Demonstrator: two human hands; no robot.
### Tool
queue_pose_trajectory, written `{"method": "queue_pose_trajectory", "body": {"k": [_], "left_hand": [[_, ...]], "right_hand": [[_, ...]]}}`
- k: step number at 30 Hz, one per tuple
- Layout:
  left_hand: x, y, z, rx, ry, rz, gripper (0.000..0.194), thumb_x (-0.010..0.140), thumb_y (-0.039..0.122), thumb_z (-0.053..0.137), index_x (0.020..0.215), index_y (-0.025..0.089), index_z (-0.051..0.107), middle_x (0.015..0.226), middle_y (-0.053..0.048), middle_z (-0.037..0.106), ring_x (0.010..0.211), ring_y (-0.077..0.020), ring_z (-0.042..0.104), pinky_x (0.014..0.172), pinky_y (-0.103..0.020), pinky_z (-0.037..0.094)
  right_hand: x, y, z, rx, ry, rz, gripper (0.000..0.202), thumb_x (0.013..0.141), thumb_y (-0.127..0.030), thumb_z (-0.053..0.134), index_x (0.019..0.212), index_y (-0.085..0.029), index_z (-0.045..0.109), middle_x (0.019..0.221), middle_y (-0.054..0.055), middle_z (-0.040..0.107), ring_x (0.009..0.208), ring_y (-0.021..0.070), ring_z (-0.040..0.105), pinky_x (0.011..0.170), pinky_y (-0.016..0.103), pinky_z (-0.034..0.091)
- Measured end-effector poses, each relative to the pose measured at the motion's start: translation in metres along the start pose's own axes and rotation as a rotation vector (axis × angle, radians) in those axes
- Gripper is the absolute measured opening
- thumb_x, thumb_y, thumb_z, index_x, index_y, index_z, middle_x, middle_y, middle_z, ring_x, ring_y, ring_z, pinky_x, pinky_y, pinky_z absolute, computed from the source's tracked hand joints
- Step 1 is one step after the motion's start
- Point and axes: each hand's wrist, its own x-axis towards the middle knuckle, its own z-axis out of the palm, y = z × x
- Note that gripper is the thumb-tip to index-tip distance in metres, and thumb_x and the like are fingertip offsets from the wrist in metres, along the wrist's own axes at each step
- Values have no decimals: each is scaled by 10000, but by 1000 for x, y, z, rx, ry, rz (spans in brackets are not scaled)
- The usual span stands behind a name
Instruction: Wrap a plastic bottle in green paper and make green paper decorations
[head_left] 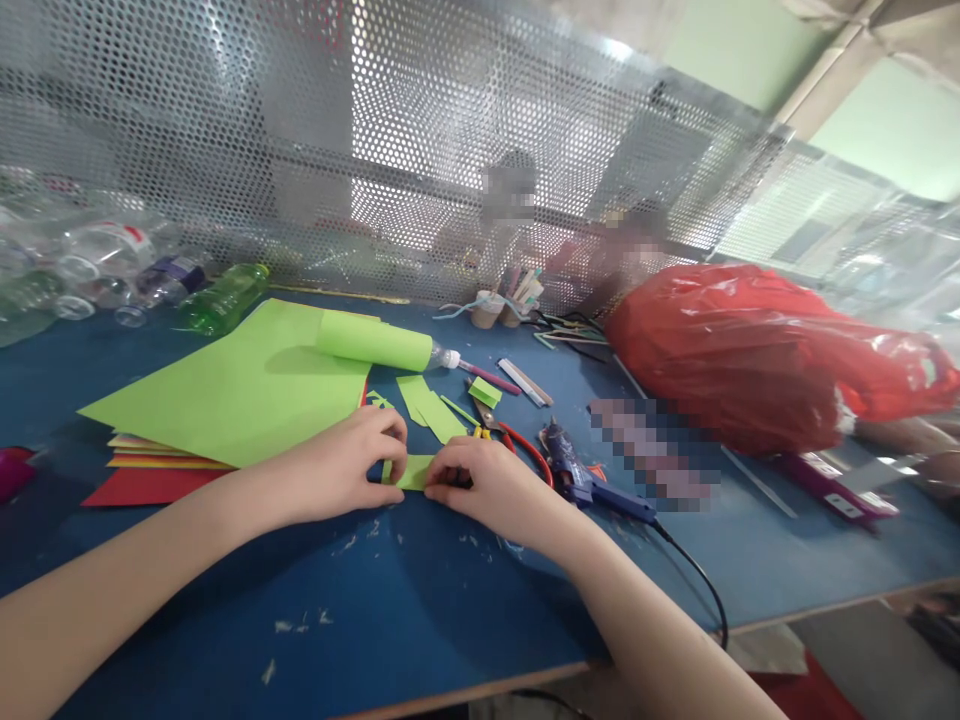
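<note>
A small strip of green paper (414, 472) lies low over the blue table, held at both ends. My left hand (367, 462) pinches its left end between thumb and fingers. At the right end, the curled fingers of my right hand (480, 480) grip it too. Just beyond my hands are cut green paper pieces (442, 415) and a small folded green paper (484, 392). Scissors (529, 445) with red handles lie partly hidden behind my right hand. A blue glue gun (574, 470) rests to the right of that hand.
Stacked coloured sheets (247, 390) carry a bottle wrapped in green paper (375, 342). Plastic bottles (112, 255) crowd the back left. A red plastic bag (750, 350) fills the back right. The glue gun's cord (701, 572) drops over the table's front edge. A perforated metal screen (420, 130) stands behind.
</note>
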Motion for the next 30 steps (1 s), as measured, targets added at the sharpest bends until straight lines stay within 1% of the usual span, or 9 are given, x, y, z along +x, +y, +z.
{"method": "queue_pose_trajectory", "body": {"k": [2, 4, 8, 12, 16, 18, 20, 23, 30], "left_hand": [[1, 0, -1, 11, 14, 8, 112, 789, 303, 630, 724, 212, 630, 1015, -29, 536, 989, -211, 504, 880, -352, 387], [1, 0, -3, -1, -13, 7, 100, 796, 278, 609, 727, 213, 642, 935, -25, 560, 945, -203, 518, 850, -340, 400], [3, 0, -7, -76, -101, -51, 98, 792, 230, 567, 754, 206, 654, 804, -5, 586, 758, -156, 549, 691, -269, 424], [3, -1, -7, -119, -122, -136, 101, 775, 233, 556, 758, 205, 651, 780, 3, 590, 679, -139, 539, 605, -243, 406], [3, 1, -7, -200, -128, -174, 155, 781, 220, 535, 929, 221, 579, 695, 42, 549, 611, -128, 505, 556, -231, 372], [3, 3, -7, -204, -126, -129, 143, 774, 177, 516, 905, 222, 554, 689, 49, 533, 619, -125, 492, 561, -228, 361], [3, 4, -7, -158, -124, -55, 94, 767, 138, 500, 796, 211, 551, 689, 42, 532, 654, -128, 491, 595, -233, 361], [4, 2, -7, -91, -112, 15, 108, 778, 134, 502, 731, 204, 569, 696, 31, 548, 704, -138, 502, 645, -244, 367], [5, -6, -4, -70, -120, 3, 65, 778, 223, 583, 786, 213, 647, 751, 10, 588, 745, -154, 540, 672, -259, 398]], "right_hand": [[1, 0, 0, -1, 1, 10, 61, 770, -117, 659, 784, -166, 692, 759, -1, 621, 660, 101, 573, 626, 205, 422], [1, 1, -1, -3, 0, 16, 58, 773, -126, 659, 785, -169, 695, 763, 0, 626, 661, 104, 574, 627, 208, 423], [2, 2, -1, -12, -6, 28, 51, 774, -142, 663, 789, -175, 699, 764, 2, 638, 667, 109, 576, 637, 214, 422], [2, 1, 0, -19, -7, 49, 52, 782, -145, 649, 791, -181, 685, 765, -1, 647, 667, 110, 576, 623, 212, 408], [0, 1, 1, 28, 8, 70, 110, 802, -140, 615, 896, -196, 621, 740, -25, 638, 662, 109, 569, 605, 207, 395], [0, 1, 2, 39, 13, 69, 115, 807, -136, 603, 901, -200, 595, 735, -33, 628, 663, 107, 562, 602, 205, 390], [0, 1, 2, 23, 0, 59, 86, 810, -125, 584, 853, -198, 593, 739, -34, 625, 660, 103, 554, 604, 205, 388], [0, 2, 3, 1, -17, 34, 93, 816, -109, 560, 826, -193, 600, 755, -27, 628, 667, 101, 548, 614, 208, 388], [-1, 0, 2, -53, -18, -38, 131, 820, -86, 557, 882, -184, 618, 828, 5, 604, 728, 121, 554, 666, 230, 416]]}}
